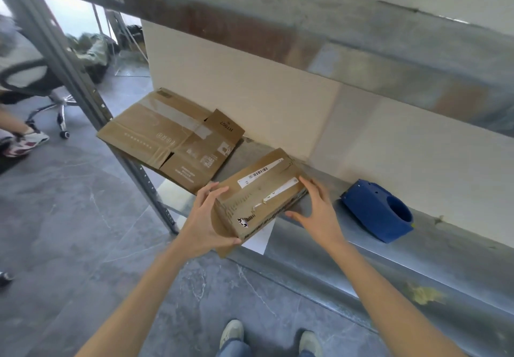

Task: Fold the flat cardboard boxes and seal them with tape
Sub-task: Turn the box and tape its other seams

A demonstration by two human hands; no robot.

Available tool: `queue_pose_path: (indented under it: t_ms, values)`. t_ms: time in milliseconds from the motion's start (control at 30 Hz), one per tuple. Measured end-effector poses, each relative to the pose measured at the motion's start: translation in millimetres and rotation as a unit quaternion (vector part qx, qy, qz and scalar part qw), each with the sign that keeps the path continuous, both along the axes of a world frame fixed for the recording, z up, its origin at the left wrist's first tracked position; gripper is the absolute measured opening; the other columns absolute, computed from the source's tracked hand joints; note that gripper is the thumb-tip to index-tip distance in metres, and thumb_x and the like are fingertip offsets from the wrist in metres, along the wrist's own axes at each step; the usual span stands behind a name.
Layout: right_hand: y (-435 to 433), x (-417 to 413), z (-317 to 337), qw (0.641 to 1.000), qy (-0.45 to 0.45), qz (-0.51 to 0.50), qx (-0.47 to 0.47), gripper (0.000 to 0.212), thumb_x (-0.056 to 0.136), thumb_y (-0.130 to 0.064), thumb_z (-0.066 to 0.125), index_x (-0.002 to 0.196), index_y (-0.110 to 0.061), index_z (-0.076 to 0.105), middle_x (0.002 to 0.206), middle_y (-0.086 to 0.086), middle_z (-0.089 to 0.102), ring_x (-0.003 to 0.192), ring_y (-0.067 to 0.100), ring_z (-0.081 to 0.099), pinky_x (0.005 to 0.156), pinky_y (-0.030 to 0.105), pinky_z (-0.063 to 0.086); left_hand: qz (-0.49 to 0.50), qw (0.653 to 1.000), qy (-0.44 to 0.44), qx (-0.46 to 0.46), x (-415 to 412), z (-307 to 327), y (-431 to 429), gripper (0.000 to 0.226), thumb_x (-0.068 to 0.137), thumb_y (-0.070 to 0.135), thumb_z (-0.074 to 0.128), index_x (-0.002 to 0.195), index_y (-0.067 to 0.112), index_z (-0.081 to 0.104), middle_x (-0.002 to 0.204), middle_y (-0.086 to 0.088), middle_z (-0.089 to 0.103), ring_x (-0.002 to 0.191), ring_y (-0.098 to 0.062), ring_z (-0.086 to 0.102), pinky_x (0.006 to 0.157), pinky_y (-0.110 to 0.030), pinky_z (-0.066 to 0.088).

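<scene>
- The metal shelf [361, 259] is the work surface and its front edge is right there. Anything worked near that lip can slide off onto the floor, so I'd shift stuff back first.
- The flat box [167, 139] lies at the left end of the shelf with its near corner hanging past the edge. It has 1 flap sticking up and old tape across it. My guess is a bump from an elbow tips it off, and the old tape could tear the cardboard when it gets opened up.
- The small box [258, 198] is tilted, with its near end out over the shelf's edge and its far end back over the shelf. It looks half squashed, so it could fold crooked or slip out if the grip eases.
- The blue tape dispenser [378, 212] sits on the shelf to the right, well apart from the box. Reaching for it means letting go with 1 hand, and that's when the flaps could pop open.
- Left hand [205, 223] is gripping the small box's near end, thumb on top.
- Right hand [317, 212] is open, fingers spread, just touching the box's right side, so it's not really holding anything.
- A white sheet of paper [257, 241] lies under the box and over the edge, which could make things slippery.
</scene>
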State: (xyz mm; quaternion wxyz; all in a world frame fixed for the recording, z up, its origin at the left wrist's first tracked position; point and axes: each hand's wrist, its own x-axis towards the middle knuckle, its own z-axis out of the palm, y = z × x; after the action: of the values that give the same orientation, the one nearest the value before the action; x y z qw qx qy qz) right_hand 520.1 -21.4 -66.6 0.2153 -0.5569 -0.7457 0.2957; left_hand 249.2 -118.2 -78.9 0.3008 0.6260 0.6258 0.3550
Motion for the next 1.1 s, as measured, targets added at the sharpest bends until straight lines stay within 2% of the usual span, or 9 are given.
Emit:
queue_pose_path:
  t_ms: [100, 200, 367, 467, 533, 600, 767, 967, 1100]
  values:
    - [0, 6, 1, 1.0, 0.004, 0.024, -0.007, 0.098, 0.076, -0.042, 0.081, 0.155, -0.036, 0.024, 0.165, -0.002, 0.005, 0.146, 0.021, 0.026, 0.112, 0.041, 0.034, 0.059, 0.998, -0.01, 0.008, 23, 2, -13, 0.111, 0.051, 0.039, 0.094, 0.144, 0.022, 0.036, 0.151, 0.005, 0.02, 0.143, -0.012, 0.024, 0.117, -0.044, 0.032]
    - [2, 18, 3, 0.993, 0.031, 0.099, -0.047, 0.096, 0.079, -0.043, 0.079, 0.155, -0.037, 0.022, 0.162, -0.002, 0.02, 0.144, 0.016, 0.029, 0.11, 0.03, 0.027, 0.146, 0.989, -0.016, 0.025, 54, 3, -23, 0.111, 0.051, 0.033, 0.097, 0.143, 0.023, 0.037, 0.148, 0.008, 0.021, 0.14, -0.011, 0.024, 0.118, -0.04, 0.029]
    - [3, 46, 12, 0.96, 0.066, 0.253, -0.103, 0.095, 0.079, -0.05, 0.077, 0.154, -0.046, 0.02, 0.152, -0.025, 0.029, 0.134, -0.014, 0.025, 0.112, 0.023, 0.024, 0.291, 0.955, -0.032, 0.041, 135, 1, -26, 0.112, 0.049, 0.044, 0.097, 0.143, 0.025, 0.04, 0.147, 0.008, 0.022, 0.139, -0.013, 0.024, 0.115, -0.034, 0.029]
    - [6, 63, 18, 0.947, 0.08, 0.288, -0.114, 0.094, 0.075, -0.055, 0.076, 0.153, -0.045, 0.023, 0.156, -0.022, 0.029, 0.139, -0.006, 0.028, 0.112, 0.021, 0.024, 0.37, 0.927, -0.037, 0.055, 183, 0, -20, 0.11, 0.048, 0.053, 0.094, 0.141, 0.023, 0.043, 0.144, 0.007, 0.026, 0.135, -0.012, 0.027, 0.111, -0.028, 0.029]
    - [10, 73, 20, 0.944, 0.085, 0.298, -0.109, 0.093, 0.075, -0.051, 0.078, 0.152, -0.042, 0.028, 0.155, -0.017, 0.035, 0.139, 0.0, 0.033, 0.111, 0.023, 0.029, 0.397, 0.914, -0.035, 0.074, 209, 1, -16, 0.1, 0.052, 0.053, 0.091, 0.138, 0.024, 0.047, 0.14, 0.008, 0.031, 0.129, -0.012, 0.033, 0.106, -0.013, 0.024]
    - [16, 85, 21, 0.946, 0.085, 0.296, -0.098, 0.087, 0.078, -0.034, 0.081, 0.151, -0.036, 0.033, 0.151, -0.012, 0.042, 0.137, 0.004, 0.038, 0.113, 0.03, 0.034, 0.412, 0.906, -0.007, 0.101, 227, 0, -13, 0.086, 0.06, 0.037, 0.092, 0.135, 0.023, 0.051, 0.133, 0.008, 0.034, 0.121, -0.012, 0.038, 0.101, -0.004, 0.02]
    - [46, 105, 24, 0.956, 0.107, 0.262, -0.081, 0.064, 0.085, -0.004, 0.073, 0.137, -0.034, 0.05, 0.134, -0.01, 0.053, 0.123, 0.008, 0.052, 0.107, 0.042, 0.046, 0.383, 0.914, -0.088, 0.101, 256, 7, 0, 0.068, 0.076, -0.008, 0.073, 0.135, 0.02, 0.053, 0.13, 0.006, 0.033, 0.12, -0.014, 0.044, 0.101, -0.026, 0.045]
    - [79, 119, 15, 0.97, 0.039, 0.241, -0.018, 0.057, 0.088, -0.001, 0.068, 0.135, -0.026, 0.051, 0.136, -0.005, 0.053, 0.125, 0.015, 0.05, 0.106, 0.041, 0.046, 0.308, 0.948, -0.076, 0.028, 256, 5, 23, 0.063, 0.079, -0.003, 0.074, 0.134, 0.021, 0.054, 0.129, 0.004, 0.035, 0.101, -0.001, 0.048, 0.099, -0.027, 0.046]
    - [84, 130, 12, 0.963, -0.004, 0.269, 0.012, 0.05, 0.09, -0.01, 0.069, 0.136, -0.022, 0.054, 0.139, -0.003, 0.053, 0.124, 0.015, 0.05, 0.1, 0.027, 0.041, 0.279, 0.959, -0.051, -0.007, 254, -1, 23, 0.062, 0.081, 0.003, 0.076, 0.136, 0.02, 0.054, 0.129, 0.003, 0.038, 0.096, -0.001, 0.051, 0.095, -0.029, 0.049]
